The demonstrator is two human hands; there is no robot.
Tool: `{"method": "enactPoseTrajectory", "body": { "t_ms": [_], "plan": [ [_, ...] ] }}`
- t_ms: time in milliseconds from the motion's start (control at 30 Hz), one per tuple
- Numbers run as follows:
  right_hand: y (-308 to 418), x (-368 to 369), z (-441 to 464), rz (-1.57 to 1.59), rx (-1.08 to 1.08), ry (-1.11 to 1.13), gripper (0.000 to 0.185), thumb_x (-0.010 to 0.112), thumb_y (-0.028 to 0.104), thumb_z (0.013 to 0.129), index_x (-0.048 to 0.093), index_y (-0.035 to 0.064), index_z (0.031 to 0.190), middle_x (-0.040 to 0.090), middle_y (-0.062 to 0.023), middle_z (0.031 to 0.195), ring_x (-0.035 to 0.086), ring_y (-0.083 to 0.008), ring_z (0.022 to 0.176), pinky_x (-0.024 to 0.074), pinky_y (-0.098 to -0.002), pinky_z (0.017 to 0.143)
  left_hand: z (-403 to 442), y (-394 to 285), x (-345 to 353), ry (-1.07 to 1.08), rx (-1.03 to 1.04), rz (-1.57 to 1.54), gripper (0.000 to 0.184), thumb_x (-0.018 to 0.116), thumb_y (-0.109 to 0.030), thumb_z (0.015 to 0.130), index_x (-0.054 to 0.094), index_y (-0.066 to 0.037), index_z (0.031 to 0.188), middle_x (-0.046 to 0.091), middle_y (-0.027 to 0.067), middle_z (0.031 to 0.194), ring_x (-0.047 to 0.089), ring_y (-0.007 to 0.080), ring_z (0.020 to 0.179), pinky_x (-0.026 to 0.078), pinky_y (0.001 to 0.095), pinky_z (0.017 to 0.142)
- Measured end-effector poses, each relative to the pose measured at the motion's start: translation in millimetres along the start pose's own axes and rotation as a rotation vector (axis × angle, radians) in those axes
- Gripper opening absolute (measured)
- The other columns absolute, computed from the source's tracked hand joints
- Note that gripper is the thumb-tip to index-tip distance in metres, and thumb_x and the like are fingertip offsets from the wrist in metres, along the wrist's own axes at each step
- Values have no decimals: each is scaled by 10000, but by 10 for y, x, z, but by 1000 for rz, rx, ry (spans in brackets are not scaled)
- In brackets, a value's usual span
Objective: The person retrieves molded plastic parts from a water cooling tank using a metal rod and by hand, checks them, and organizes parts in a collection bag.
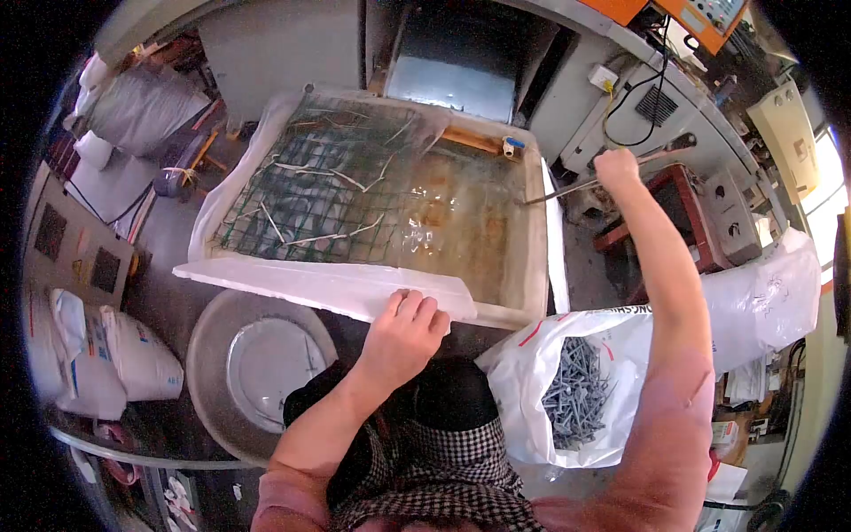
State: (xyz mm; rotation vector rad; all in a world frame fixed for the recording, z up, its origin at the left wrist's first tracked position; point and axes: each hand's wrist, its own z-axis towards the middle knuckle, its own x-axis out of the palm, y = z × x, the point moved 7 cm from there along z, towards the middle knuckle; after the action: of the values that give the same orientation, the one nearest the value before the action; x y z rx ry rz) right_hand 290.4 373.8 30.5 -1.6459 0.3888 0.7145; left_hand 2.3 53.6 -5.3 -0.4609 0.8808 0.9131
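My right hand (pixel 616 167) is closed round a long thin rod (pixel 567 190), raised over the right side of a water tank (pixel 538 266). The rod's lower tip reaches over the tank's right rim to the shallow, brownish water (pixel 456 204). My left hand (pixel 403 335) has its fingers curled over the edge of a white foam-like board (pixel 355 288) along the tank's front rim. In the tank's left part lies a green mesh (pixel 310 191) with several pale strips across it.
An open white sack (pixel 523 372) of grey nail-like pieces (pixel 576 395) stands at front right. A round tub (pixel 208 372) holding a white basin (pixel 270 372) is at front left. Full sacks (pixel 133 355) lean further left. A red metal frame (pixel 683 213) stands right of the tank.
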Motion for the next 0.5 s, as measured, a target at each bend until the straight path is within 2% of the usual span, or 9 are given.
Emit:
{"method": "enactPoseTrajectory", "body": {
  "t_ms": [100, 133, 233, 300, 333, 400, 433, 500],
  "plan": [
    [-205, -352, -234, -21, 13, -83, 175, 550, 164, 783, 716, 111, 800, 690, -93, 835, 673, -241, 813, 526, -358, 693, 28, 15, -108, 13, 9, 6, 98, 560, -150, 698, 533, -60, 723, 493, 69, 761, 527, 235, 819, 447, 376, 850],
    [-307, -461, -329, 5, 32, -104, 164, 563, 158, 774, 711, 92, 803, 687, -107, 845, 670, -253, 817, 529, -371, 697, 27, 26, -120, 18, 1, 12, 98, 560, -150, 698, 533, -60, 723, 493, 69, 761, 527, 235, 819, 447, 376, 850],
    [-659, -959, -893, 149, 159, -101, 179, 651, 233, 741, 693, 63, 782, 667, -167, 834, 649, -312, 831, 516, -424, 749, -9, 38, -170, -2, -11, -38, 105, 583, -132, 695, 555, -41, 738, 493, 84, 754, 529, 262, 804, 453, 409, 823],
    [-800, -957, -998, 199, 182, -68, 209, 673, 262, 749, 704, 76, 837, 665, -166, 853, 643, -322, 834, 511, -426, 759, -21, 21, -137, -2, 7, -66, 96, 589, -122, 699, 556, -40, 737, 500, 86, 757, 534, 264, 815, 451, 414, 839],
    [-834, -936, -1058, 315, 154, -63, 215, 666, 270, 766, 707, 90, 877, 666, -158, 868, 642, -323, 837, 509, -426, 758, -13, 15, -156, -41, 13, -4, 110, 587, -166, 695, 542, -65, 684, 500, 56, 732, 534, 222, 810, 439, 381, 866],
    [-799, -873, -1127, 526, 141, -1, 226, 635, 277, 818, 702, 132, 977, 675, -136, 891, 648, -309, 819, 502, -406, 744, -16, 25, -165, -23, 6, -4, 113, 588, -170, 701, 546, -66, 687, 505, 57, 737, 534, 222, 812, 438, 382, 865],
    [-781, -813, -1106, 528, 140, -5, 226, 635, 277, 818, 702, 132, 977, 675, -136, 891, 648, -309, 819, 502, -406, 744, -15, 29, -158, -7, 3, -11, 116, 590, -174, 707, 549, -66, 689, 510, 58, 741, 535, 222, 815, 437, 382, 865],
    [-563, -563, -993, 832, -2, 50, 249, 612, 290, 842, 689, 120, 1007, 678, -136, 864, 652, -283, 791, 496, -380, 722, -23, 27, -147, 0, -5, -35, 108, 580, -162, 711, 550, -59, 711, 512, 69, 752, 536, 243, 826, 442, 397, 860]
  ]
}}
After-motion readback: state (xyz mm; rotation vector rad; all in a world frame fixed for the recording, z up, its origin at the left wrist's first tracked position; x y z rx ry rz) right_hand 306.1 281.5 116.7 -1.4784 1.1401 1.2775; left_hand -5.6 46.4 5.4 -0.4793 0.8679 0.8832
